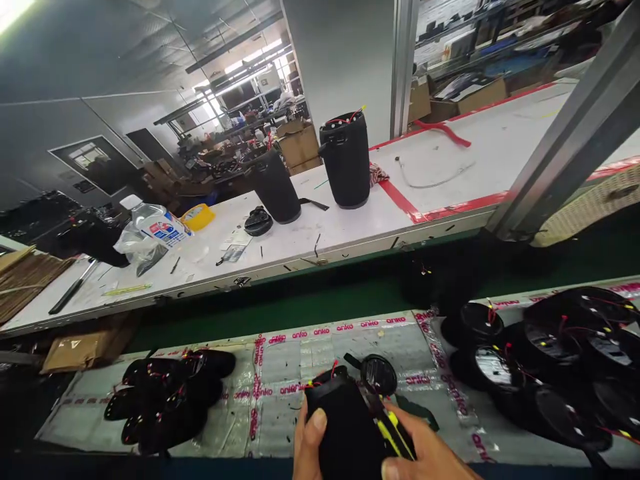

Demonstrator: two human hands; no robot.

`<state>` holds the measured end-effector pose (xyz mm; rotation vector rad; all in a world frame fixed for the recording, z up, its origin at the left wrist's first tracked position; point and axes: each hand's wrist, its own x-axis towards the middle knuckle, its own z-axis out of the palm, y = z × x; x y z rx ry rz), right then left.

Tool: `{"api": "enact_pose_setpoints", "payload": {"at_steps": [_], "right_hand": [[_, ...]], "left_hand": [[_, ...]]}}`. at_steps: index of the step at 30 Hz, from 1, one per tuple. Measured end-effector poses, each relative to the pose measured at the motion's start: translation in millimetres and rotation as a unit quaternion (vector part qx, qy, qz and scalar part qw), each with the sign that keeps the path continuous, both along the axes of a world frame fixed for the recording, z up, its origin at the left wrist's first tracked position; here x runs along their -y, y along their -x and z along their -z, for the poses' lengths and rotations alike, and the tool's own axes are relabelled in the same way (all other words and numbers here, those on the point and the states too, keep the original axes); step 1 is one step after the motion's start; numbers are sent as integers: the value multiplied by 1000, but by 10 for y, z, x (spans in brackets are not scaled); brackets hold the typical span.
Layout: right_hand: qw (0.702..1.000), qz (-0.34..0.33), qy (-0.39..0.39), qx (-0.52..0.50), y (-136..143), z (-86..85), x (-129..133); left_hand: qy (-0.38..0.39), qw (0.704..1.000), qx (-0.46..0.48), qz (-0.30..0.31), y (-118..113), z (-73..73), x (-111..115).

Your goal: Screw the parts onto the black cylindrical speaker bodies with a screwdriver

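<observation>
A black cylindrical housing (345, 430) is held low in front of me, above the taped work surface. My left hand (309, 437) wraps its left side, thumb on the near face. On the right, my right hand (425, 447) grips the housing's edge together with a yellow-and-black tool (395, 433), whose exact kind I cannot make out. Red and yellow wire ends show at the housing's top. Just beyond it lies a round black part (379, 375) with a strap.
Black cylinders lie in a group at left (170, 400) and right (550, 367). On the white shelf (345, 230) ahead stand two black housings (345, 160), a plastic bottle (160, 223) and a yellow tape roll (199, 217). A metal post (560, 133) rises at right.
</observation>
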<state>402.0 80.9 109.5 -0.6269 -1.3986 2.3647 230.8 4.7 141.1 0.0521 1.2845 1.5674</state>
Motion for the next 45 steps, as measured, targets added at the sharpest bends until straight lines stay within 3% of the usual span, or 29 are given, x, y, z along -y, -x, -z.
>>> {"api": "enact_pose_setpoints", "payload": {"at_steps": [6,11,15,17,20,23,27,29,35,40,45], "right_hand": [[996,54,70,-10,-14,2,147],[991,118,64,-25,33,52,195],[984,121,-37,127,33,48,202],[960,103,-101,241,32,-14,221],[920,56,-185,341,20,-139,278],[898,47,-260,353,-20,-222,346],[854,115,-415,293,-8,-268,371],[830,102,-470,283,68,-302,344],[791,0,-510,338,330,-444,273],[775,-9,-531,342,377,-458,289],[758,-8,-545,358,415,-419,319]], "left_hand": [[-25,994,52,95,-76,47,126],[-57,995,30,71,-160,40,55],[6,997,-70,18,-150,33,-72],[26,995,-96,6,-112,20,-95],[33,995,-87,39,-45,-25,-83],[29,996,-53,72,-2,-67,-51],[44,997,-37,60,35,-40,8],[50,996,-52,55,64,-4,43],[49,992,-111,45,149,-4,105],[58,988,-131,51,163,-67,107],[53,987,-145,51,189,-32,133]]}}
